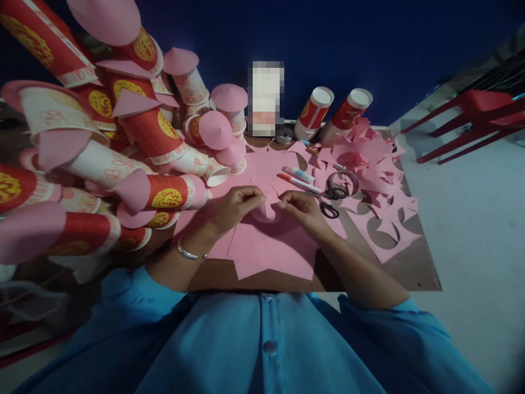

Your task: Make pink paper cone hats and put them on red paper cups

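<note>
A small pink paper disc (268,210), bent along its middle, is held between my two hands above pink paper sheets (279,249). My left hand (241,205) pinches its left edge, and my right hand (301,210) pinches its right edge. Just beyond my right hand lie black-handled scissors (329,209), an orange-and-white pen (299,183) and a white-and-blue tube (298,174). A roll of tape (343,183) is beside the scissors.
Stacked red and white paper cups (153,131) with pink cone tops crowd the left. Two cup stacks (314,112) stand at the back. Pink paper scraps (365,153) pile on the table's right. A red stool (484,106) stands beyond the table.
</note>
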`<state>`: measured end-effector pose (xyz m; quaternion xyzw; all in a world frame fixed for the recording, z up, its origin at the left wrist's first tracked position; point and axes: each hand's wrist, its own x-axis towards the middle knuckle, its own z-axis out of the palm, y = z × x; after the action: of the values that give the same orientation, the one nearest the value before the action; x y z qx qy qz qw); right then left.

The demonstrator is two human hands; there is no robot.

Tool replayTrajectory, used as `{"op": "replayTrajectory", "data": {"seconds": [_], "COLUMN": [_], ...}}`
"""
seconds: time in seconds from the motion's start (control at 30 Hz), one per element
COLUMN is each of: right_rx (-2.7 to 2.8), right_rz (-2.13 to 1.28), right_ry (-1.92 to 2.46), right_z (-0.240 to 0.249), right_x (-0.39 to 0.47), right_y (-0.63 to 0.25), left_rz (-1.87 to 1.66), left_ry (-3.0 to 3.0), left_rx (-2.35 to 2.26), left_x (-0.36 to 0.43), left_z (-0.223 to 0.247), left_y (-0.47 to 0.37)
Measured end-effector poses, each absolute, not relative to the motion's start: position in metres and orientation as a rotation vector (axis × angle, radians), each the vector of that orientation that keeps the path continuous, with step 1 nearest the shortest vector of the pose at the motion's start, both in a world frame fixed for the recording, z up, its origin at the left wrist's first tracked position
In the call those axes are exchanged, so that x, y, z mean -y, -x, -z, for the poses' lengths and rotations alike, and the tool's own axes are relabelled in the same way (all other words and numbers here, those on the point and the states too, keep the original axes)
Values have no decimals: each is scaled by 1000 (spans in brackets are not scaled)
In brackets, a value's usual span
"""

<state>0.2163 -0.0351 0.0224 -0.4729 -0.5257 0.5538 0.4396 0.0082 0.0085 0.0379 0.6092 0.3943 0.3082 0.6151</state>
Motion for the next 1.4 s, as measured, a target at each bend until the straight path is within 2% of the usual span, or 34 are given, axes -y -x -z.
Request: {"op": "replayTrajectory", "data": {"seconds": [0.57,0.8,1.0,1.4], "right_rx": [1186,951,731,760], "right_rz": [-1556,-1533,-1413,-1577], "right_ry": [1201,1144,1172,1077], "right_z": [-24,-14,-16,-20], "right_x": [36,36,33,34], "right_y": [-214,-215,-214,-214], "left_rz": [-541,-625,-559,-704], "left_ry": [-1434,-1059,-916,-753], "left_rx": [-796,-802,-812,-819], "left_x": [-6,-5,-4,-7], "left_z": [-42,-35,-34,-28], "left_y": [-10,-10,-12,-10]}}
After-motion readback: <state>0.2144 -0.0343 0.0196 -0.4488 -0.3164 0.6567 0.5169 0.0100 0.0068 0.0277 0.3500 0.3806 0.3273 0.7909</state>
